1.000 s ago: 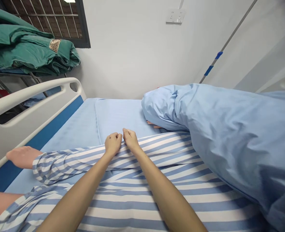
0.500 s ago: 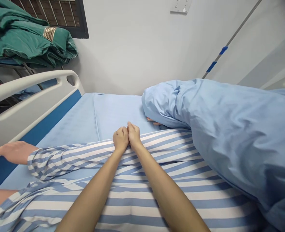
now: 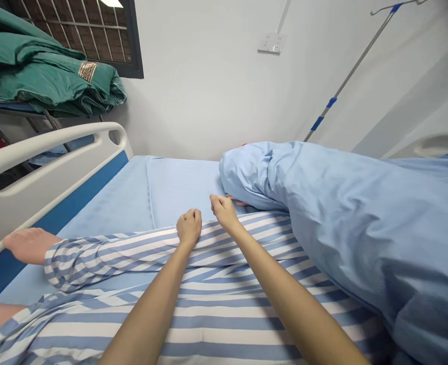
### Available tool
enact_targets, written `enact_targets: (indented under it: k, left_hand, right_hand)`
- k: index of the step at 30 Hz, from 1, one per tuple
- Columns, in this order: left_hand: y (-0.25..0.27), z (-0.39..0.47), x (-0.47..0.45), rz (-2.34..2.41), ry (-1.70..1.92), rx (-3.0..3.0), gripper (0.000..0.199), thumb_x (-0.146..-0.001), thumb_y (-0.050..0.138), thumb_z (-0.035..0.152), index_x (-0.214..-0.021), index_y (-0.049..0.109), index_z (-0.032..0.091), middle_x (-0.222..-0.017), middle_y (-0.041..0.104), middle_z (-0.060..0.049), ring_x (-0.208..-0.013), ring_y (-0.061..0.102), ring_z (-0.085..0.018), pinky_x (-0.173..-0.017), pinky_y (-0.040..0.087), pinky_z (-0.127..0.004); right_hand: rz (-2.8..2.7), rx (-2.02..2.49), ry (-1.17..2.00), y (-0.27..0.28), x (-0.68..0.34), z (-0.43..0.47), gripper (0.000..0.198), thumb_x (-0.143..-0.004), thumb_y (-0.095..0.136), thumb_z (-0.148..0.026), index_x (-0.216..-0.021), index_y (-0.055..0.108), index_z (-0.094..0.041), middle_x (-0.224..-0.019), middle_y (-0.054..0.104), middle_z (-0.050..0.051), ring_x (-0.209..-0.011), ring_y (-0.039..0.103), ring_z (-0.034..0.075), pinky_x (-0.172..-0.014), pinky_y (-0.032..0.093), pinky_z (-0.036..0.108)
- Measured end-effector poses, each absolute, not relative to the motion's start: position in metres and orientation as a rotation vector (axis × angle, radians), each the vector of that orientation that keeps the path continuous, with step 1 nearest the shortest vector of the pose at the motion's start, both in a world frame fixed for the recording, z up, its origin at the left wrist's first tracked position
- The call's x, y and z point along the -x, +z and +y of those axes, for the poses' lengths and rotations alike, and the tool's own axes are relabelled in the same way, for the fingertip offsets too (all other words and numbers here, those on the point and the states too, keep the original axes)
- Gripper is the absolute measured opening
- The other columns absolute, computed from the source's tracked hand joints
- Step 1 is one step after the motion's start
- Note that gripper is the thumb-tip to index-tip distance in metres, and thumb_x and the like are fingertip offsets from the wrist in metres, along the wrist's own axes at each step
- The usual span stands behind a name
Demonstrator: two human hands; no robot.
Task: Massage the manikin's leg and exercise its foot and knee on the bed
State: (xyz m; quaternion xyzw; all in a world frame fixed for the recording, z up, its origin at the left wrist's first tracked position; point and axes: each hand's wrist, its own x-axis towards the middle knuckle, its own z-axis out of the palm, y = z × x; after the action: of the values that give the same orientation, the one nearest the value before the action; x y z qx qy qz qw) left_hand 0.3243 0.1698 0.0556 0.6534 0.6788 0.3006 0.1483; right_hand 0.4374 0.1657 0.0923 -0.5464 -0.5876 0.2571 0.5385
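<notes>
My left hand (image 3: 189, 226) is curled in a fist and rests against the far leg of the blue-and-white striped trousers (image 3: 117, 248). To its right, my right hand (image 3: 224, 212) is also in a fist, thumb side up, over the far edge of the same leg. A gap separates the two fists, and nothing shows in either. The trousers are on a figure lying across the bed, with a bare foot (image 3: 30, 244) at the left. Fingers of the figure (image 3: 239, 203) stick out from under a light blue quilt (image 3: 323, 203), which hides the upper body.
A bed end board (image 3: 106, 147), cream and blue, stands at the left. Light blue sheet (image 3: 186, 182) covers the mattress by the white wall. Folded green cloth (image 3: 57, 76) lies on a rack beyond the board. A metal pole (image 3: 349, 76) rises behind the quilt.
My fists, which were touching, have come apart. The right one has shifted rightward, while the left stays near the same spot on the leg. The view has tilted up slightly.
</notes>
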Motion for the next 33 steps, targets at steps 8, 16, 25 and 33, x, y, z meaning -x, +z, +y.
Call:
enact_targets:
  k: [8, 16, 25, 33]
  left_hand:
    - [0.055, 0.171, -0.327, 1.909, 0.877, -1.922, 0.037, -0.084, 0.031, 0.033, -0.059, 0.055, 0.021, -0.064, 0.062, -0.003, -0.059, 0.049, -0.014, -0.055, 0.023, -0.026]
    - [0.058, 0.167, -0.326, 1.727, 0.975, -1.915, 0.036, -0.08, 0.034, 0.034, -0.048, 0.04, 0.019, -0.048, 0.043, 0.002, -0.05, 0.035, -0.01, -0.053, 0.022, -0.024]
    - [0.101, 0.167, -0.36, 1.263, 1.28, -1.57, 0.035, -0.077, 0.039, 0.035, -0.045, 0.036, 0.019, -0.043, 0.036, 0.005, -0.045, 0.035, -0.008, -0.05, 0.029, -0.022]
    - [0.064, 0.163, -0.383, 1.516, 1.229, -1.697, 0.034, -0.078, 0.037, 0.034, -0.048, 0.035, 0.018, -0.046, 0.035, 0.004, -0.049, 0.031, -0.009, -0.05, 0.023, -0.023]
  right_hand:
    - [-1.408, 1.357, 0.469, 0.064, -0.456, 0.156, 0.043, -0.083, 0.041, -0.045, -0.049, 0.034, -0.02, -0.045, 0.032, -0.005, -0.048, 0.03, 0.01, -0.049, 0.02, 0.025]
    - [-1.348, 1.354, 0.471, 0.066, -0.456, 0.161, 0.043, -0.084, 0.039, -0.044, -0.049, 0.035, -0.02, -0.045, 0.034, -0.006, -0.047, 0.032, 0.01, -0.05, 0.02, 0.025]
    - [-1.208, 1.297, 0.614, 0.069, -0.461, 0.164, 0.042, -0.083, 0.037, -0.043, -0.049, 0.04, -0.019, -0.043, 0.037, -0.005, -0.046, 0.036, 0.01, -0.049, 0.027, 0.023]
    - [-1.242, 1.461, 0.492, 0.071, -0.457, 0.162, 0.04, -0.084, 0.035, -0.04, -0.05, 0.036, -0.02, -0.046, 0.039, -0.005, -0.048, 0.035, 0.01, -0.048, 0.025, 0.023]
